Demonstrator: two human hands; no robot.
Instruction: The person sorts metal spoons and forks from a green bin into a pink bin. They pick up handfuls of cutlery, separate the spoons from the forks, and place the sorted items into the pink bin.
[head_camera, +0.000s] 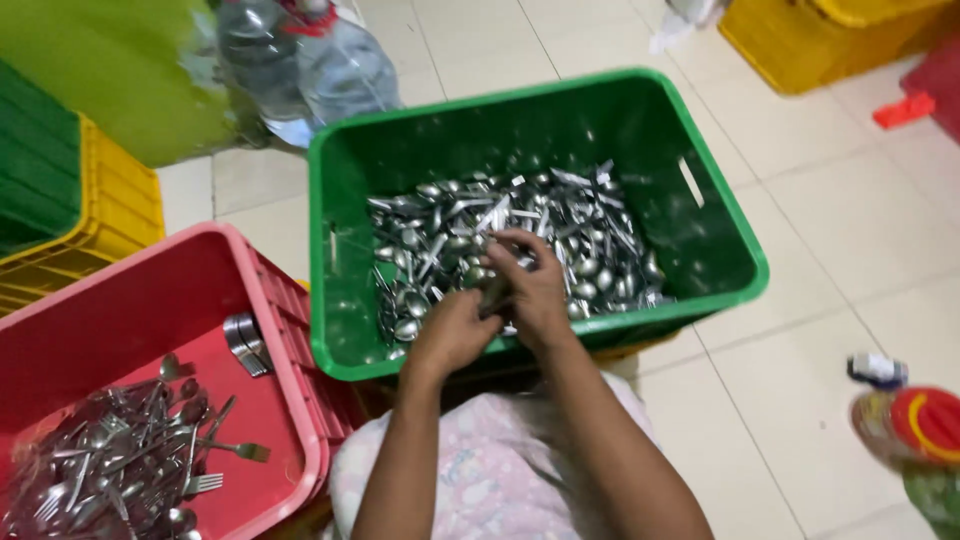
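Steel spoons (520, 235) lie under both hands' fingers (510, 250), seemingly touching.

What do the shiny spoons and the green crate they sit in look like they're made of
The pile of silvery spoons looks like polished metal, probably stainless steel: bright, mirror-like glints. The green rectangular crate looks like moulded plastic: uniform colour, soft sheen, slotted handle cutout.

Two hands: left hand (452, 335) and right hand (535, 285), both over one green crate (720, 250) holding a heap of metal spoons (590, 250), too many and too tangled to count. One pink crate (150, 290) with a second heap, forks and spoons (120, 465), likewise uncountable, plus one small stack of metal pieces (245, 343). Two clear plastic bottles (300, 60). Two yellow crates: one at left (120, 205), one at upper right (800, 40).
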